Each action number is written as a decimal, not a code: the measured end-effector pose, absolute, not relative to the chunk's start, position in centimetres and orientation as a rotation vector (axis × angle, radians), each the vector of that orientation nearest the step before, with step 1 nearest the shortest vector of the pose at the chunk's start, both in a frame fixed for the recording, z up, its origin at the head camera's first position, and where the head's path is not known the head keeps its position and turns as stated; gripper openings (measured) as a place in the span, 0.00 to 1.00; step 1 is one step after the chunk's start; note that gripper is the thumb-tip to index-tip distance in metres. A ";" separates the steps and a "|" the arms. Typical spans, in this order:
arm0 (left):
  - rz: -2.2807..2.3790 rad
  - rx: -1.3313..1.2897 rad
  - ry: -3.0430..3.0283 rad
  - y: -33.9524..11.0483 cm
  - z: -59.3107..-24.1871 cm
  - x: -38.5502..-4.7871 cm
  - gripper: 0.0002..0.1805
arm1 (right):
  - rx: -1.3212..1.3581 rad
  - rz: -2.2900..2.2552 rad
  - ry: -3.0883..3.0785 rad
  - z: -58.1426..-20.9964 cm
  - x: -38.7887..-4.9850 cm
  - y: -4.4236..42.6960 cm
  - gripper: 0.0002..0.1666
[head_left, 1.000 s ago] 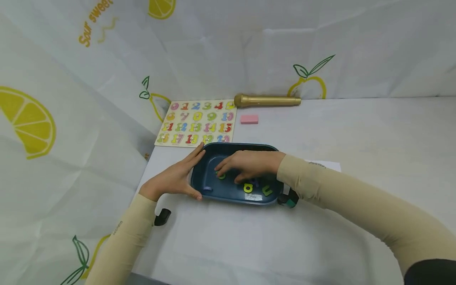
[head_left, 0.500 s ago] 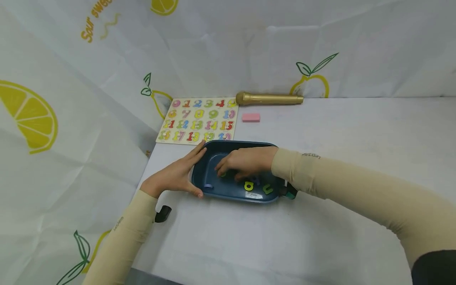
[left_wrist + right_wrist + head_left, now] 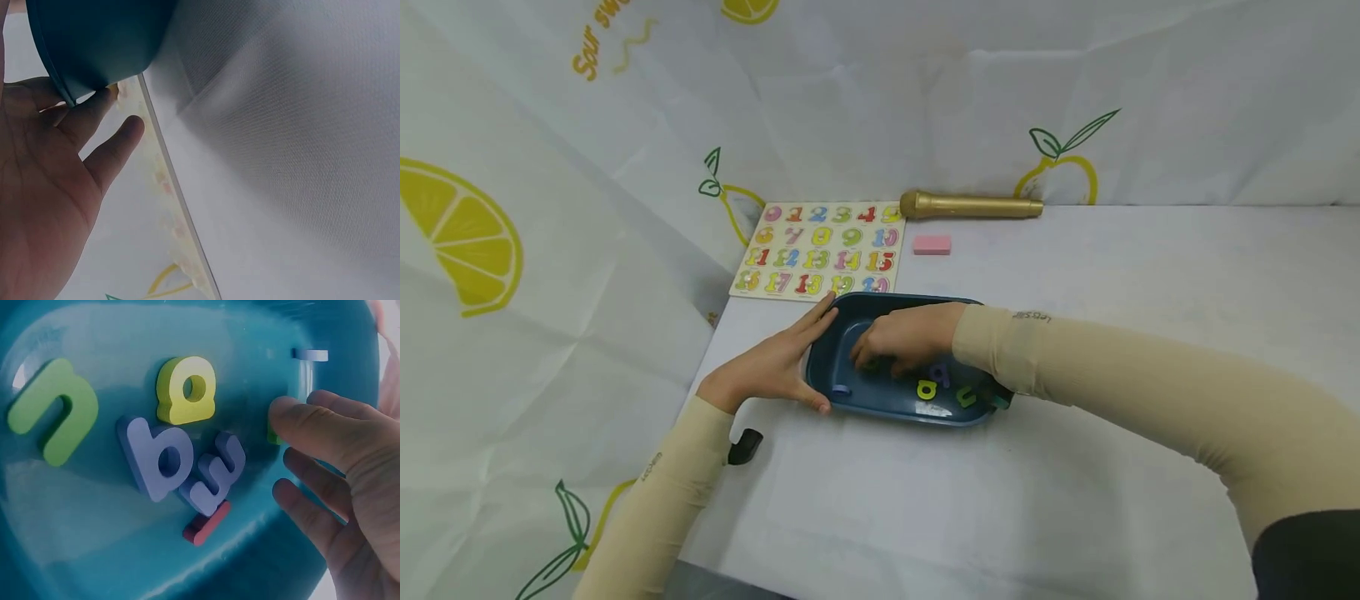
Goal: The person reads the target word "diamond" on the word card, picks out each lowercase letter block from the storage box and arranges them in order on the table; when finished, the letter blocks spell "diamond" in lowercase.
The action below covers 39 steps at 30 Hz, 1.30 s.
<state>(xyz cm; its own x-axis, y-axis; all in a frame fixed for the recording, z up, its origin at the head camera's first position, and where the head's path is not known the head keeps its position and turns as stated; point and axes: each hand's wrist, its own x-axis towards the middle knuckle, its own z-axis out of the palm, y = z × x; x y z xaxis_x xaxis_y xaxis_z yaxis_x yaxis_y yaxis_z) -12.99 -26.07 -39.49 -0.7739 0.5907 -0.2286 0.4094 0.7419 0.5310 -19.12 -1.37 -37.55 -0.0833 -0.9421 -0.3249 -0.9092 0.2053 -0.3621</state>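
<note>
A dark blue plastic tray (image 3: 880, 411) holds several coloured letter pieces. My left hand (image 3: 767, 367) steadies its left end, thumb at the near side and fingers at the far side, all fairly straight. Inside, my right hand (image 3: 908, 336) reaches down with bent fingers at a green piece (image 3: 273, 435), mostly hidden behind the thumb. The right wrist view shows thumb and fingers apart, with no clear pinch. Nearby lie a green n-shaped letter (image 3: 81, 395), a yellow letter (image 3: 170, 390), a purple b (image 3: 140, 456), a purple curvy piece (image 3: 201, 499) and a red piece (image 3: 206, 526).
A small purple piece (image 3: 841, 389) stands at the tray's left end. Behind the tray lie a number puzzle board (image 3: 816, 250), a pink block (image 3: 932, 244) and a gold microphone (image 3: 973, 205) against the back cloth. The white table (image 3: 880, 500) has lemon-printed cloth on its left side.
My right hand has lowered over the green piece, its fingers bending more. The right forearm has swung slightly. My left hand keeps its place on the tray, and the head view has shifted a little.
</note>
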 end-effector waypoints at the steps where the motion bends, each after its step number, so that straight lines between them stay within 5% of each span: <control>1: 0.650 0.770 2.558 -26.0 -39.5 -13.0 0.79 | -1.716 -0.085 1.999 -37.7 -19.2 -1.4 0.30; 22: 0.638 0.767 2.560 -25.7 -39.2 -13.0 0.79 | -1.977 -0.118 2.050 -39.5 -19.5 -2.4 0.12; 39: 0.642 0.738 2.560 -25.9 -39.2 -12.8 0.78 | -1.990 -0.146 2.052 -39.5 -19.5 -2.2 0.16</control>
